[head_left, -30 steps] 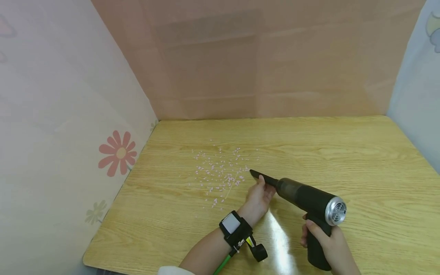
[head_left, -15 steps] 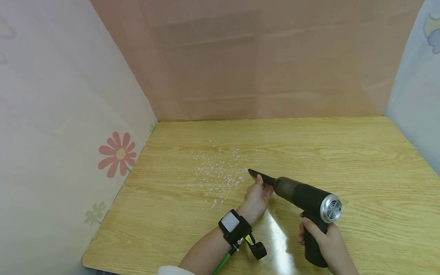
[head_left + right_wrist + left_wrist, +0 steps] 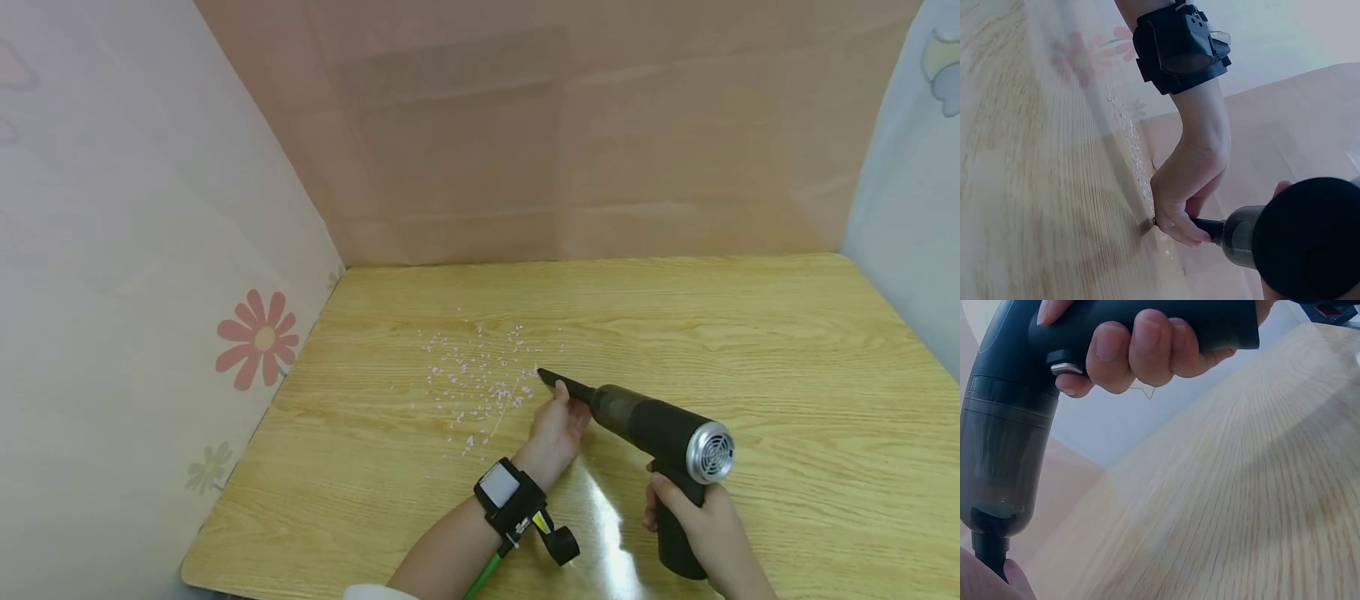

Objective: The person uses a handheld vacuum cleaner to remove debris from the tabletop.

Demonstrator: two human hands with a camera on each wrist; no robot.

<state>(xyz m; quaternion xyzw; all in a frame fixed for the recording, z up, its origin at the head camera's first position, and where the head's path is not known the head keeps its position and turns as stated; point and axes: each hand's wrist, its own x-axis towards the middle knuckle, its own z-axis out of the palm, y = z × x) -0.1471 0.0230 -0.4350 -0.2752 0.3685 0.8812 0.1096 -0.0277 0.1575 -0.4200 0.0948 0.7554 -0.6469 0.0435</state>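
On the table (image 3: 787, 350), two hands (image 3: 558, 429) hold one vacuum (image 3: 652, 429).

The table (image 3: 750, 350) has a light wood-grain top, smooth and glossy enough to throw back a bright patch of light near the front edge. The handheld vacuum (image 3: 652, 429) is matt black plastic on its grip and nozzle; its dust chamber looks like smoky, half-clear plastic, and its rear vent cap is shiny silver metal or metal-look plastic. The pink scraps (image 3: 480, 387) look like tiny bits of paper. The wrist strap (image 3: 510, 504) is matt black. The surrounding panels (image 3: 150, 250) look matt, one printed with flowers.
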